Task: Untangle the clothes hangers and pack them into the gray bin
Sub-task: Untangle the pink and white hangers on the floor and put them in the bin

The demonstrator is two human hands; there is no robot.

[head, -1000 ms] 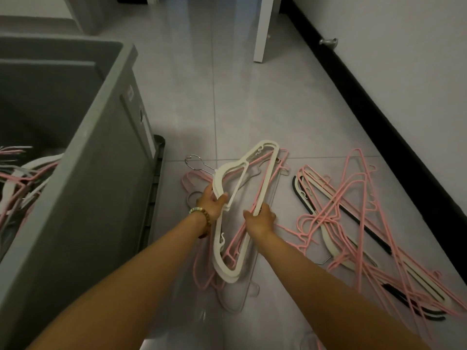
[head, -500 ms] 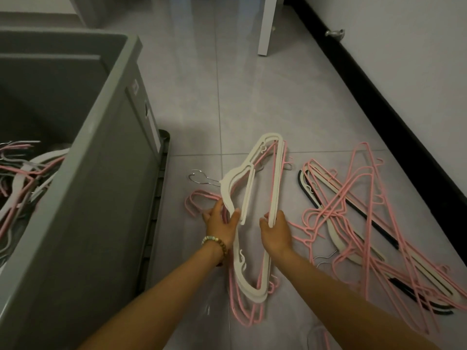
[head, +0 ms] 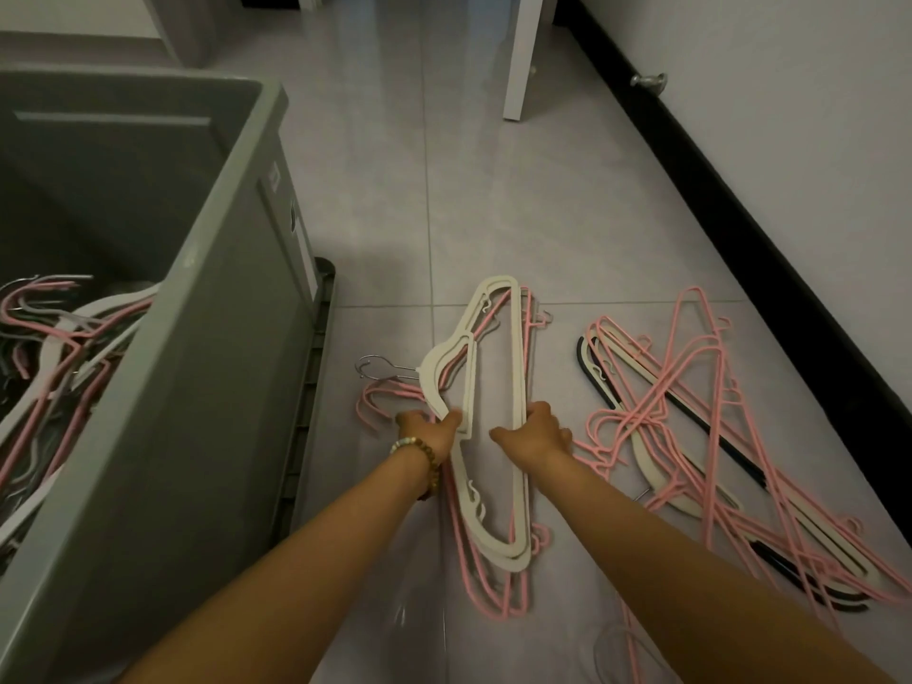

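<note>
A stack of cream and pink hangers point(head: 518, 387) lies lengthwise on the floor in front of me, hooks pointing left. My left hand point(head: 434, 434), with a bead bracelet at the wrist, grips the stack's shoulder side. My right hand point(head: 540, 436) grips its straight bar side. A tangled pile of pink, cream and black hangers point(head: 691, 436) spreads over the floor to the right. The gray bin point(head: 197, 338) stands at the left, with several pink, grey and white hangers point(head: 59, 348) inside.
A black baseboard point(head: 740, 199) runs along the white wall on the right, with a metal door stop point(head: 647, 82) above it. A white furniture leg point(head: 518, 56) stands at the far end of the tiled floor. A grey lid point(head: 308, 402) lies under the bin.
Both hands kept hold of the stack and drew it slightly nearer the bin, squaring the hangers together. The view tilted a little.
</note>
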